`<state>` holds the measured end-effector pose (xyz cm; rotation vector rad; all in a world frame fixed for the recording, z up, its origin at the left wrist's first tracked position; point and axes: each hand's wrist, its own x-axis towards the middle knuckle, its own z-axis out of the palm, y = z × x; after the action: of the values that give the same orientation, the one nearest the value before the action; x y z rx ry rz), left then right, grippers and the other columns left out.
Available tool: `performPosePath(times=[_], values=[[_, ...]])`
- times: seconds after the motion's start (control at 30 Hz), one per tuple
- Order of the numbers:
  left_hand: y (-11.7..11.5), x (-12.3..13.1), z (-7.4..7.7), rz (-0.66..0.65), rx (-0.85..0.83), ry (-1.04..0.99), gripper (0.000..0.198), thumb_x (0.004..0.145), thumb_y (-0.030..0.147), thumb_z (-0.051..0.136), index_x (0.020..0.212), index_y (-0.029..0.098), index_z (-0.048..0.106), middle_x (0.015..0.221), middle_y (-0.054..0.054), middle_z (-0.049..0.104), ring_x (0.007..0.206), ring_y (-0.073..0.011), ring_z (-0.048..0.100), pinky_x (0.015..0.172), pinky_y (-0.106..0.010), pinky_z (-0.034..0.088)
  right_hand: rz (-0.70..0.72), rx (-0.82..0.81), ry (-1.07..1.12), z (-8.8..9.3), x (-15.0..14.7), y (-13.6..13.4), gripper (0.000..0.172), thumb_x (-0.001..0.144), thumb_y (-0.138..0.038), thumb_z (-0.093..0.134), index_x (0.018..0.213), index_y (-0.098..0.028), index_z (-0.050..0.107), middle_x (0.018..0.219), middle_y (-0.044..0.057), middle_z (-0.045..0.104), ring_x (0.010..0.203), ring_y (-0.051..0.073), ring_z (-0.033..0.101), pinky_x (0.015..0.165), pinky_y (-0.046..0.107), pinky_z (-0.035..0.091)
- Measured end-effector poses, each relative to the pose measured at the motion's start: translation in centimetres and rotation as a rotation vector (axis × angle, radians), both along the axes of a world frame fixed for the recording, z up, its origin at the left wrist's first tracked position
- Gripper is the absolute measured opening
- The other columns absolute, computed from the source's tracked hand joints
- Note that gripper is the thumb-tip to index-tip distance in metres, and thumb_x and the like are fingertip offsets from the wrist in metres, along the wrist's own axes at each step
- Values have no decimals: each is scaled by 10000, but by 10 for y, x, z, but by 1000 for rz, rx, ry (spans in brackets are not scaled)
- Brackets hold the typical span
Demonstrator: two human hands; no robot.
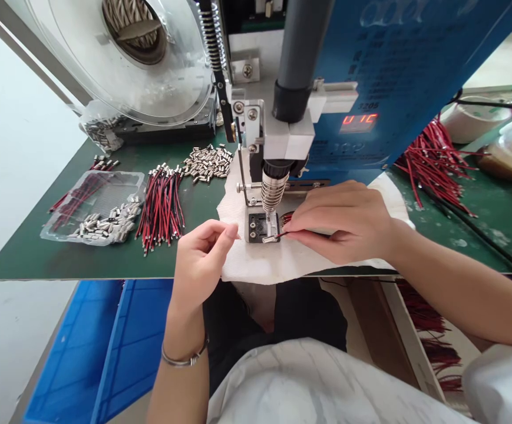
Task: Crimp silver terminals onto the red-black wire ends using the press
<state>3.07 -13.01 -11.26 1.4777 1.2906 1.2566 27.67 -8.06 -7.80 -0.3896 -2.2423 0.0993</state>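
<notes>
Between the thumb and fingers of my right hand is a thin red-and-black wire. A small silver metal connector sits at the wire's end, by the front edge of a black fixture block. Just above the block stands the spring-wrapped tip of a blue bench machine. My left hand is closed in a pinch left of the block. Whatever its fingertips may hold is too small to make out. A white cloth lies under the block.
Left on the green table are a bundle of red-and-black wires, a pile of metal connectors and a clear plastic tray with more connectors. A reel stands behind. More red wires lie right. Blue bins sit below.
</notes>
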Motion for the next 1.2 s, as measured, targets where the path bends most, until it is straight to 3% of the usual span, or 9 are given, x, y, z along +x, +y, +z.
performPosePath(times=[1.2], values=[[1, 0, 0, 1, -4, 5, 363, 940, 469, 710, 738, 168, 714, 513, 41, 420, 475, -74, 328, 444, -249, 199, 2, 4, 16, 4, 0, -2, 109, 968, -158, 690, 892, -234, 669, 677, -20, 760, 594, 134, 703, 560, 260, 526]])
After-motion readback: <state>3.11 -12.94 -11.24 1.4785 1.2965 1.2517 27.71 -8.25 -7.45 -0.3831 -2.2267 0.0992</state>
